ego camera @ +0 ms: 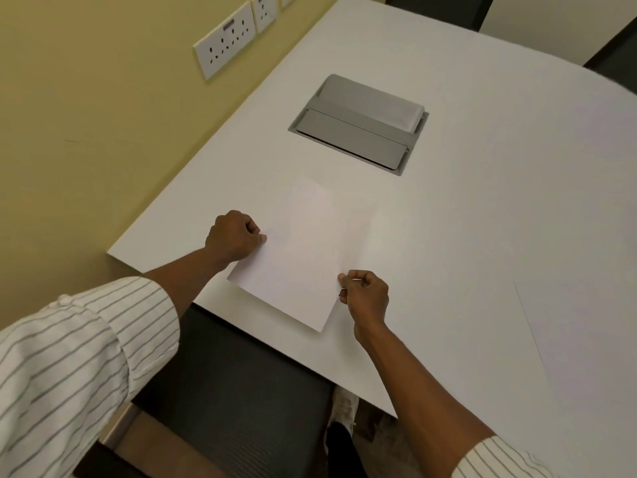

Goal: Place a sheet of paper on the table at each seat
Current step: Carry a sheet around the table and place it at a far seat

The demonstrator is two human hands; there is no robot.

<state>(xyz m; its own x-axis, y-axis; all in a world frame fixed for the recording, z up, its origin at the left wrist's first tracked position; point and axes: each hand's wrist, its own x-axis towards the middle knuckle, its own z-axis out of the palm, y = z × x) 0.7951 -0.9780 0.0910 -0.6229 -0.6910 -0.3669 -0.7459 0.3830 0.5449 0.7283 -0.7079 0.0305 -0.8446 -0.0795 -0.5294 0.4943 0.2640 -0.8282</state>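
A white sheet of paper point(303, 257) lies just above or on the white table point(482, 167) near its front edge, in front of a dark chair seat point(238, 391). My left hand point(234, 238) pinches the sheet's left edge. On the right edge, near the lower corner, my right hand point(365, 294) pinches it too. A second white sheet point(579, 332) lies flat on the table at the right, hard to tell from the tabletop.
A grey metal cable box lid point(358, 122) is set into the table behind the sheet. White wall sockets point(225, 43) sit on the yellow wall at the left. Dark chair backs point(444, 8) stand at the table's far side. A shoe point(344, 408) shows under the table edge.
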